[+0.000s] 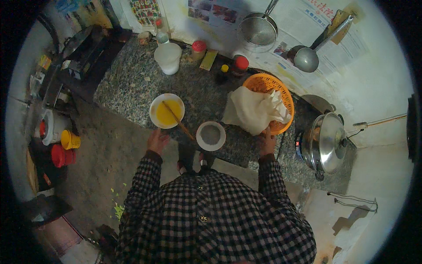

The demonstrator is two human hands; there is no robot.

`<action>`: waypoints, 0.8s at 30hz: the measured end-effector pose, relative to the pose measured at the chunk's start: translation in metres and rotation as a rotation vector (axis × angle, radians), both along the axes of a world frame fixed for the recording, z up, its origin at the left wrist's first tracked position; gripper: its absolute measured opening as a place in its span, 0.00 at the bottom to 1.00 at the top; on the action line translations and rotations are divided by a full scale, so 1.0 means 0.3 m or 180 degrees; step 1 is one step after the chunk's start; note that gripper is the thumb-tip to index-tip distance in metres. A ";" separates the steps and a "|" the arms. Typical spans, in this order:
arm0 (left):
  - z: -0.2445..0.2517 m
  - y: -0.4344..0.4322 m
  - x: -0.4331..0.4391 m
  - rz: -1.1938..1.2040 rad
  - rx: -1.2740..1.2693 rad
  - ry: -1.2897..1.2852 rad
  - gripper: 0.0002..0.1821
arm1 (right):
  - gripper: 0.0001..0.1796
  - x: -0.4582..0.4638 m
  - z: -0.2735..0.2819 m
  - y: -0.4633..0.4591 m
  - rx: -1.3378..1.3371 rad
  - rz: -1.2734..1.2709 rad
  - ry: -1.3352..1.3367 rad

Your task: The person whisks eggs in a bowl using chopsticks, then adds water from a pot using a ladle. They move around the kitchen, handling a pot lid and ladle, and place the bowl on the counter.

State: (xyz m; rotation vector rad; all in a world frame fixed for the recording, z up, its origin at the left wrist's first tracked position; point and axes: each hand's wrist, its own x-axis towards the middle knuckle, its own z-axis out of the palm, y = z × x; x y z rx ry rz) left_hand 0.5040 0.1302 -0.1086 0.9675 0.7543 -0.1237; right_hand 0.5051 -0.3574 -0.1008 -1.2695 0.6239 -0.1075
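My left hand (158,142) is at the front edge of the stone counter (125,89), just below a white bowl (153,115) of yellow liquid resembling beaten egg. A pair of wooden chopsticks (179,122) leans in that bowl, the ends pointing toward a smaller white bowl (224,136). This second bowl has a greyish inside; its contents cannot be told. My right hand (267,142) is at the near rim of an orange plastic basket (289,102), fingers pointing up at it; whether it grips the rim is unclear. A crumpled off-white cloth or sheet (247,107) lies partly in the basket and hangs over its left side.
Along the wall stand a white plastic container (168,57), a clear bottle (162,34), red-lidded jars (198,49) and a yellow-capped bottle (225,68). A lidded steel pot (326,143) stands right. A strainer (257,29) and a ladle (306,58) hang on the wall.
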 end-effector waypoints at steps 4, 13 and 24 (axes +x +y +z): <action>-0.027 0.006 0.012 -0.0491 -0.0528 -0.0472 0.20 | 0.19 0.093 -0.118 0.009 -0.0125 -0.0210 -0.0270; -0.103 0.052 -0.115 -0.0227 -0.0098 -0.0285 0.13 | 0.23 0.018 0.057 -0.004 0.1191 -0.0048 -0.0627; -0.010 0.062 -0.260 -0.0013 -0.0318 -0.0191 0.12 | 0.16 -0.075 0.438 0.338 0.0952 0.0153 -0.0150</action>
